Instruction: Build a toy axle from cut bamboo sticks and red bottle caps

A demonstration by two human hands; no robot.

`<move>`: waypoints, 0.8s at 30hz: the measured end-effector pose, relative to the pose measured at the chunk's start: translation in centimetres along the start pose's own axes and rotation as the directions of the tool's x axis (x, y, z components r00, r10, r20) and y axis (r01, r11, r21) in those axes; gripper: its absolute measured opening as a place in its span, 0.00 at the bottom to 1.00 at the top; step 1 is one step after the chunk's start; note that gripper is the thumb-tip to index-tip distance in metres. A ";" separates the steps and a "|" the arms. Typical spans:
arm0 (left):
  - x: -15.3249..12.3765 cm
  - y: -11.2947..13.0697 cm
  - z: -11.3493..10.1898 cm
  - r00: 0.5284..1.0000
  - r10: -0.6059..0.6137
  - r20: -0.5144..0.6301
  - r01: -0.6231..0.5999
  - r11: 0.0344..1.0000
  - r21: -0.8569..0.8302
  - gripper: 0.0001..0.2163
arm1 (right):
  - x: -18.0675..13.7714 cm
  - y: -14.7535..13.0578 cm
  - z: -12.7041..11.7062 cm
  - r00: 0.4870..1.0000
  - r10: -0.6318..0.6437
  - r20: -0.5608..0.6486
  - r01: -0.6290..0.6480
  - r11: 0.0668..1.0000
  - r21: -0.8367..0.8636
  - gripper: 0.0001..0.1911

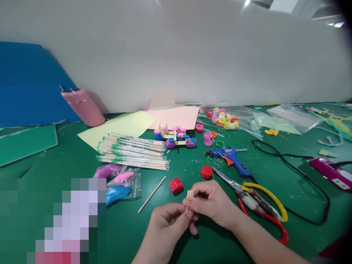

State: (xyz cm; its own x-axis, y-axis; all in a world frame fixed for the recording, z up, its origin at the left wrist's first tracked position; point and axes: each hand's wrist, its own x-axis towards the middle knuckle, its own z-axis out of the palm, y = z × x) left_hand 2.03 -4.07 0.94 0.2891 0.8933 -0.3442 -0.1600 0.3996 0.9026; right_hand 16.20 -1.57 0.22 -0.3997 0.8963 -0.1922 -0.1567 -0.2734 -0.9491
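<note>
Both hands meet low in the middle of the view around a small bundle of short wooden stick pieces point(190, 193). My right hand point(214, 203) pinches the bundle between thumb and fingers. From below, my left hand point(172, 223) closes on it too; its fingertips partly hide the lower ends. Just beyond them lie a red bottle cap pair point(176, 186) and a single red cap point(206, 172). A loose wooden stick point(152, 194) rests left of the caps. Right of my hands are scissors point(228, 179) and red- and yellow-handled pliers point(261, 201).
A blue glue gun point(231, 157) trails a black cable rightward. Farther back sit a small stick-and-cap model car point(177, 137), wrapped chopsticks point(132, 152), bagged caps point(222, 118) and coloured paper point(176, 116). Bagged clay point(121, 183) lies left; a pink tumbler point(84, 106) stands behind.
</note>
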 end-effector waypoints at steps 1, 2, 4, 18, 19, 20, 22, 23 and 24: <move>0.0 0.0 0.0 1.000 -0.015 0.003 0.015 0.999 -0.028 0.09 | 0.1 0.1 0.0 1.000 0.008 0.005 -0.008 1.000 0.018 0.13; 0.0 -0.1 0.1 0.999 -0.034 0.003 0.034 0.997 -0.064 0.08 | 0.1 0.2 0.0 1.000 0.014 0.010 -0.014 1.000 0.027 0.13; 0.1 -0.4 0.1 0.996 -0.090 0.009 0.091 0.985 -0.149 0.08 | 0.2 0.4 0.0 1.000 0.023 0.019 -0.024 0.999 0.036 0.14; 0.0 -0.5 0.1 0.967 -0.244 0.073 0.254 0.914 -0.317 0.07 | 0.4 0.0 0.0 0.999 0.012 -0.045 -0.016 0.997 -0.081 0.15; 0.0 -0.5 0.2 0.966 -0.248 0.077 0.260 0.912 -0.316 0.07 | 0.4 0.0 -0.1 0.999 0.007 -0.047 -0.012 0.994 -0.105 0.15; 0.0 -0.5 0.2 0.964 -0.254 0.081 0.267 0.911 -0.314 0.07 | 0.4 0.0 -0.2 0.999 0.002 -0.045 -0.008 0.992 -0.129 0.15; 0.0 -0.4 0.2 0.959 -0.269 0.086 0.282 0.908 -0.309 0.07 | 0.4 0.0 -0.3 0.999 -0.007 -0.051 -0.002 0.984 -0.179 0.15; 0.0 -0.4 0.2 0.956 -0.279 0.089 0.293 0.906 -0.305 0.07 | 0.4 0.0 -0.3 0.998 -0.010 -0.059 -0.002 0.980 -0.198 0.15; 0.1 -0.4 0.2 0.953 -0.289 0.093 0.304 0.904 -0.301 0.07 | 0.4 0.0 -0.3 0.998 -0.008 -0.069 -0.006 0.978 -0.209 0.14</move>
State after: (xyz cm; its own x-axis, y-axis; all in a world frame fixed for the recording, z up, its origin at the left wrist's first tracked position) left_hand 2.30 -4.21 0.63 0.4098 0.7163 -0.5648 -0.3409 0.6945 0.6336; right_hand 16.33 -1.12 0.10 -0.3355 0.9204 -0.2008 0.0381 -0.1997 -0.9791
